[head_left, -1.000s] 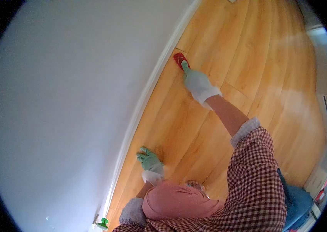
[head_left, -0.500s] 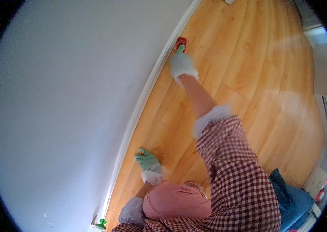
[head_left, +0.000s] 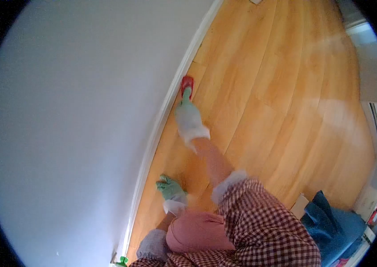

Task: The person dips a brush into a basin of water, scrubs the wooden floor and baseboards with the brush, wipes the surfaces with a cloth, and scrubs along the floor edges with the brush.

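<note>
My right hand point(head_left: 187, 109), in a green and white glove, is closed on a small flat red tool point(head_left: 188, 82); its exact kind is not clear. The tool is down at the wood floor point(head_left: 259, 120), close beside the white baseboard point(head_left: 166, 104). Nearer to me, my left hand point(head_left: 170, 189), in a matching glove, rests on the floor by the wall with its fingers apart and nothing in it.
A plain pale wall point(head_left: 77, 124) runs along the left. My bent knee point(head_left: 199, 231) is at the bottom. Blue cloth point(head_left: 333, 227) and a cardboard-like piece point(head_left: 299, 207) lie at the lower right. A green object point(head_left: 122, 261) is at the wall's near end.
My right hand has drawn the red tool back toward me along the baseboard. My left hand stays nearly in place. The cardboard-like piece has come into view beside the blue cloth.
</note>
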